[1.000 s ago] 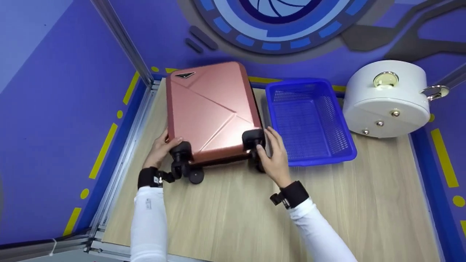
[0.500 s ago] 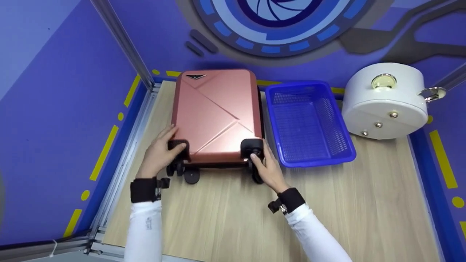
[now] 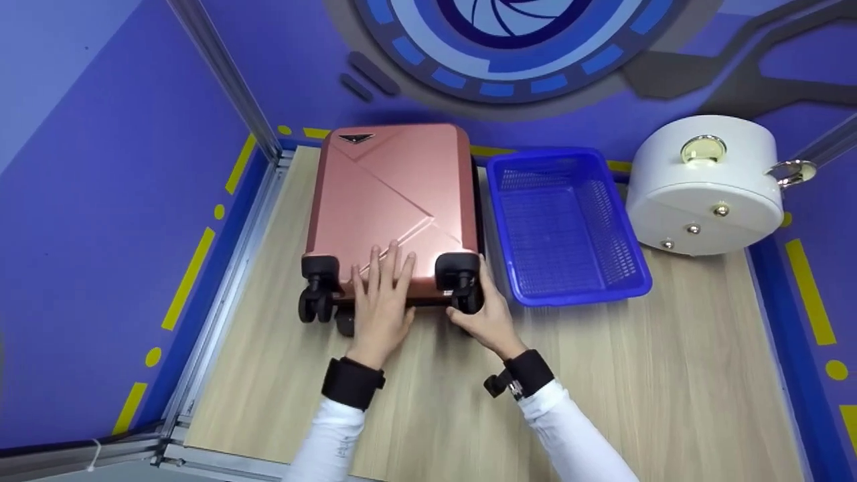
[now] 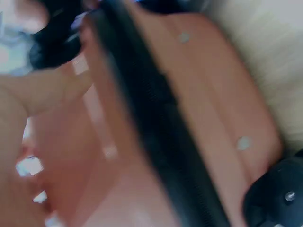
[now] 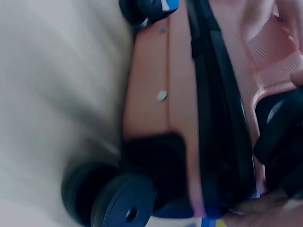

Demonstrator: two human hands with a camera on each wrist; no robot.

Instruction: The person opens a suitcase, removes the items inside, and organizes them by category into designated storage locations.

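Observation:
A rose-pink hard-shell suitcase (image 3: 395,187) lies flat on the wooden surface, its black wheels toward me. My left hand (image 3: 380,308) rests on the middle of its wheel end, fingers spread and nearly straight over the top edge. At the near right corner my right hand (image 3: 492,313) grips around the wheel (image 3: 466,298), fingers along the suitcase's side and thumb near the wheel. The left wrist view is blurred; it shows the suitcase's pink end (image 4: 213,90) and black seam. In the right wrist view, a lower wheel (image 5: 125,201) stands out from the end.
A blue plastic basket (image 3: 569,299) stands close to the suitcase's right side. Farther right sits a round white case (image 3: 703,181) with gold-coloured handles and studs. Blue patterned walls (image 3: 154,167) border the wooden surface (image 3: 636,368) at the left, back and right.
The suitcase has settled flat and straightened from its earlier tilt. My left hand has left the near left corner and moved right onto the middle of the wheel end. My right hand stays at its corner.

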